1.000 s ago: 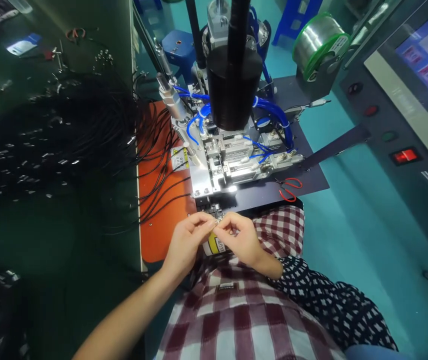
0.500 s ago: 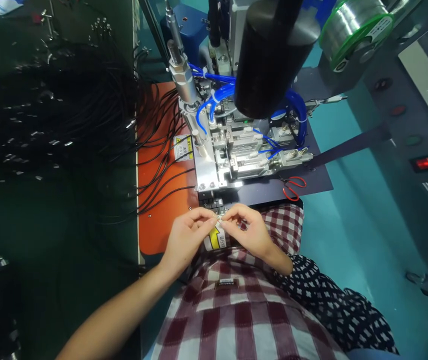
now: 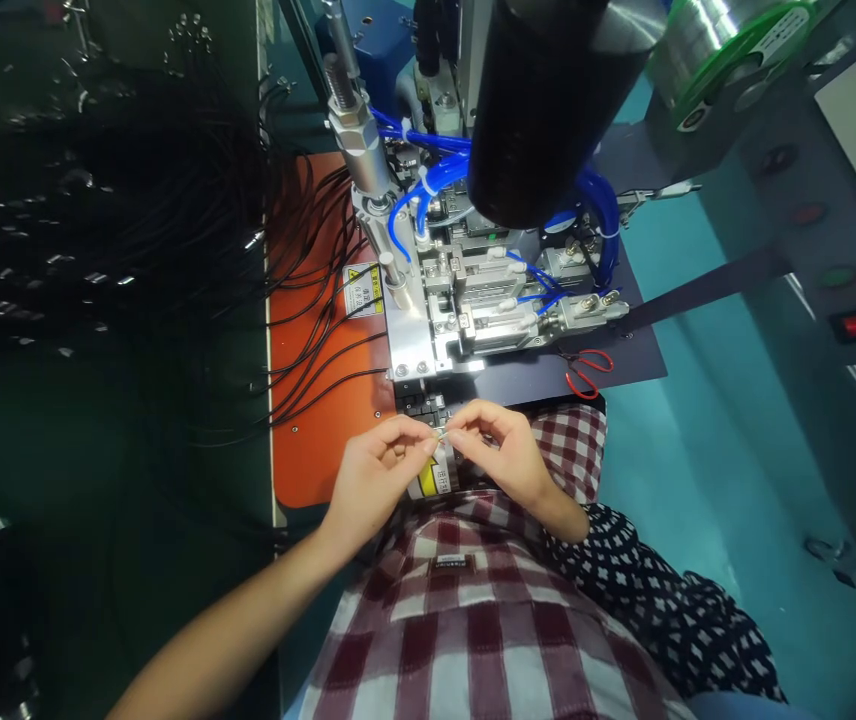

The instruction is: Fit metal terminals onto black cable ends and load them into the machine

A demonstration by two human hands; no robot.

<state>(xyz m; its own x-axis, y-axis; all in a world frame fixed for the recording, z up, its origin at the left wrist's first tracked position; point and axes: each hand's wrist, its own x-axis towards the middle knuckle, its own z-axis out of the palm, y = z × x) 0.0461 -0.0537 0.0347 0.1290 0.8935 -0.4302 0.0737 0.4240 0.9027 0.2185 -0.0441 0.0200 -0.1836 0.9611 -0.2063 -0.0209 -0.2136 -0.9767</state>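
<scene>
My left hand (image 3: 377,474) and my right hand (image 3: 504,452) meet just in front of the machine's near edge, each closed in a pinch of thumb and forefinger. Between the fingertips runs a short, thin, light-coloured wire end (image 3: 441,434); most of it is hidden by the fingers. Just beneath the hands lies a white label with a yellow arrow (image 3: 432,477). A black fixture block (image 3: 414,398) with small metal parts sits right beyond the fingertips.
The machine's metal plate (image 3: 407,340) and cylinders stand ahead, with black cables (image 3: 323,388) running over an orange board (image 3: 308,470). Red-handled scissors (image 3: 585,372) lie to the right. A large black cylinder (image 3: 548,120) hangs overhead, a solder spool (image 3: 735,50) beside it. Dark cable bundles fill the left.
My right fingertips have drawn slightly away from the left ones, showing more of the thin wire end. The whole view has shifted a little; both hands keep their pinch.
</scene>
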